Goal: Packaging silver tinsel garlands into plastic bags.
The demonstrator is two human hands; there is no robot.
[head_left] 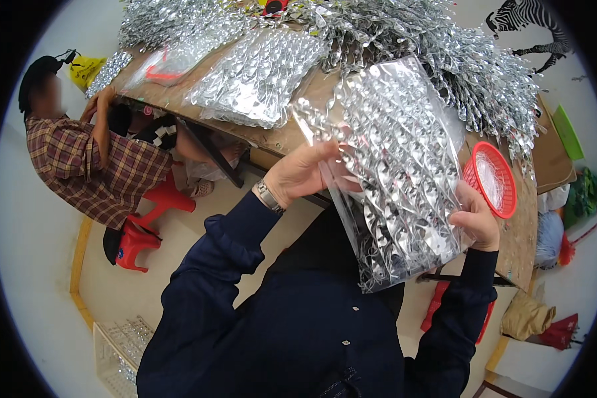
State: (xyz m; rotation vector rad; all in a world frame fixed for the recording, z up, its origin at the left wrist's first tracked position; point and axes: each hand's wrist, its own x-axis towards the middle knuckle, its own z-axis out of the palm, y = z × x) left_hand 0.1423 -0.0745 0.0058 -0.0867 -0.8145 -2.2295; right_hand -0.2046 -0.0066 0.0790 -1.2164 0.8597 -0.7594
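Observation:
A transparent plastic bag (pixel 404 166) filled with rows of shiny silver twisted strands is held up in front of me, tilted, over the table's near edge. My left hand (pixel 297 174) is closed on its upper left edge, thumb on top and some fingers behind the film. At the lower right side, my right hand (pixel 476 219) grips the same bag, its fingers partly hidden. Just beyond my right hand stands a red plastic basket (pixel 510 199) with thin transparent film in it. Similar filled bags (pixel 249 79) lie stacked on the table, left of the held one.
Large heaps of silver sprigs (pixel 484 86) cover the back and right of the wooden table (pixel 285 138). To the left sits a person in a checked shirt (pixel 89 156), beside red stools (pixel 137 244). A pale crate (pixel 113 358) stands on the floor at lower left.

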